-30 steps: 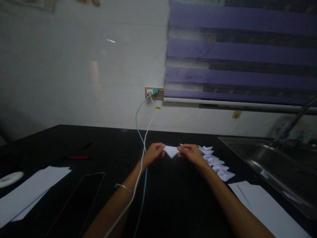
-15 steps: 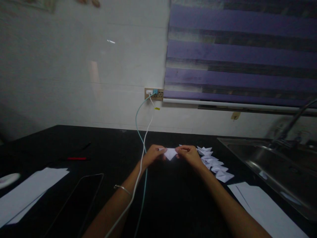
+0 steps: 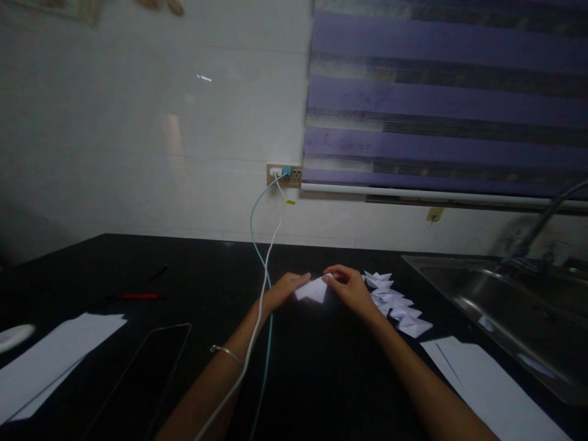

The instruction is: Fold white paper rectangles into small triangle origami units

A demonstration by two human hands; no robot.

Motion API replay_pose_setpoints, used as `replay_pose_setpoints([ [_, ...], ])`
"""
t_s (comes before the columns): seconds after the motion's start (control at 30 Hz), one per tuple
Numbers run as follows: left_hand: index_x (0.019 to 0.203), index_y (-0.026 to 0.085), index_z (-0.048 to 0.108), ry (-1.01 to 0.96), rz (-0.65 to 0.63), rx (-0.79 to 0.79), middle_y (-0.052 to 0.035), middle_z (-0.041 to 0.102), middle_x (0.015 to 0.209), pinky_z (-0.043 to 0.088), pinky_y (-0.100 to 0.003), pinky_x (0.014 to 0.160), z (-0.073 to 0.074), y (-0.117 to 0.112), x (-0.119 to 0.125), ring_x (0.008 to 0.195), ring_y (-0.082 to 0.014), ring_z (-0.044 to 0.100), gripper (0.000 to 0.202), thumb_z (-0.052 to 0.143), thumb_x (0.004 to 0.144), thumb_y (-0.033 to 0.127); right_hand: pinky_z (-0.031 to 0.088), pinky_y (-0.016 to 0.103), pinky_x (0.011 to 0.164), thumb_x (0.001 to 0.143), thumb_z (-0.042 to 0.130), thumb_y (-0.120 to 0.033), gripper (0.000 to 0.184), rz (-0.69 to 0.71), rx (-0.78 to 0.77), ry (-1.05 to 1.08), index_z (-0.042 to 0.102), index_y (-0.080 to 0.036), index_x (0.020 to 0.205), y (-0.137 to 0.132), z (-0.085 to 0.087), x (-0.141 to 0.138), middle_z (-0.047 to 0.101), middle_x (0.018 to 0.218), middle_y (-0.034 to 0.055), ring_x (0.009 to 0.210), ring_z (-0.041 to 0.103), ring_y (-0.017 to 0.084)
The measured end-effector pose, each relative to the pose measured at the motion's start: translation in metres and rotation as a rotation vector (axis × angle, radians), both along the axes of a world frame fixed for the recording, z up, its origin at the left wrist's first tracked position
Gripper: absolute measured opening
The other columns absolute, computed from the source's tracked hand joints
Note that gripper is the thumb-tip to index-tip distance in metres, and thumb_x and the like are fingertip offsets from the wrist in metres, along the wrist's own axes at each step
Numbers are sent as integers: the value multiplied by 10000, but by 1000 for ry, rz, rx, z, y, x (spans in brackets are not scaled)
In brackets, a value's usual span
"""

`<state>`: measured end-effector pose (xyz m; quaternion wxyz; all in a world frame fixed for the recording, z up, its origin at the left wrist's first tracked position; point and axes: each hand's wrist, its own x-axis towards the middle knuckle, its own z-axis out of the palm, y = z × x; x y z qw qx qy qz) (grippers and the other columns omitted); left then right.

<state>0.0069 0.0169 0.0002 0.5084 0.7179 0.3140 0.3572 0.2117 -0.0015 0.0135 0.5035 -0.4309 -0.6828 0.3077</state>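
A small folded piece of white paper point(image 3: 314, 290) is between my hands above the black counter, near the middle of the view. My left hand point(image 3: 285, 289) grips its left end, thumb along the upper edge. At the upper right corner, my right hand point(image 3: 348, 285) pinches it between thumb and fingers. Just right of that hand, several folded white paper boats point(image 3: 395, 306) stand in a slanting row on the counter. The fingers behind the paper are partly hidden.
White paper sheets point(image 3: 493, 386) lie at right beside the steel sink point(image 3: 463, 288); more sheets point(image 3: 55, 361) lie at left. A phone point(image 3: 142, 380) and a red pen point(image 3: 140, 296) rest left of my arms. White and teal cables point(image 3: 254, 223) hang from the wall socket across my left forearm.
The folded paper has turned from a point-down triangle to a tilted, wider shape with its right end raised. My right hand has shifted its grip to the upper corner.
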Motion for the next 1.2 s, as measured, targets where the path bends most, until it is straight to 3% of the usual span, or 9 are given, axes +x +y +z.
replay_pose_setpoints([
  [0.1,757,96,674,26,-27,39,-17,596,641,349,-222,554,-1,-2,3,582,-109,502,473,507,839,532,440,266,588,769,638,-370,241,31,52,-86,669,-195,932,-5,1,-5,651,709,13,646,600,162],
  [0.23,776,99,644,17,-78,39,-29,606,667,371,-224,548,-3,-6,9,586,-120,531,483,479,851,546,447,263,571,767,644,-383,327,13,49,13,576,-207,1034,-9,2,-11,636,681,-7,610,592,160],
  [0.37,837,94,621,-42,-81,13,-58,632,690,386,-217,542,-4,-6,12,590,-125,564,508,417,879,558,477,279,620,752,659,-379,286,-49,53,170,535,-206,944,-7,4,-10,657,737,13,676,625,176],
  [0.53,814,107,575,-83,-23,5,-17,564,576,336,-197,475,-5,-4,15,486,-93,488,531,383,875,599,476,287,649,779,618,-362,184,-25,45,105,603,-180,798,-1,0,-7,657,757,37,727,623,184],
  [0.73,714,121,551,-81,-49,-79,7,499,507,332,-221,467,-3,-9,17,437,-92,445,611,321,854,670,477,298,671,789,592,-333,174,7,60,8,643,-174,836,-4,-7,-15,658,776,40,733,618,183],
  [0.93,631,128,553,24,-33,-68,-12,506,497,359,-238,491,-9,-5,17,439,-106,457,714,184,862,693,486,294,669,742,619,-307,159,1,17,70,635,-175,830,-6,-5,-20,650,762,35,730,616,177],
  [1.07,693,118,589,41,2,-42,-27,542,543,364,-241,512,-11,-4,17,479,-115,479,692,209,881,665,481,281,633,707,646,-298,178,17,-45,143,622,-170,829,-2,-9,-20,638,733,28,679,603,159],
  [1.2,866,99,623,37,38,-12,-27,569,597,365,-241,535,-13,-4,19,526,-123,490,649,255,893,633,465,267,594,683,644,-274,186,-8,-56,150,606,-170,833,1,-13,-20,621,704,12,634,582,143],
])
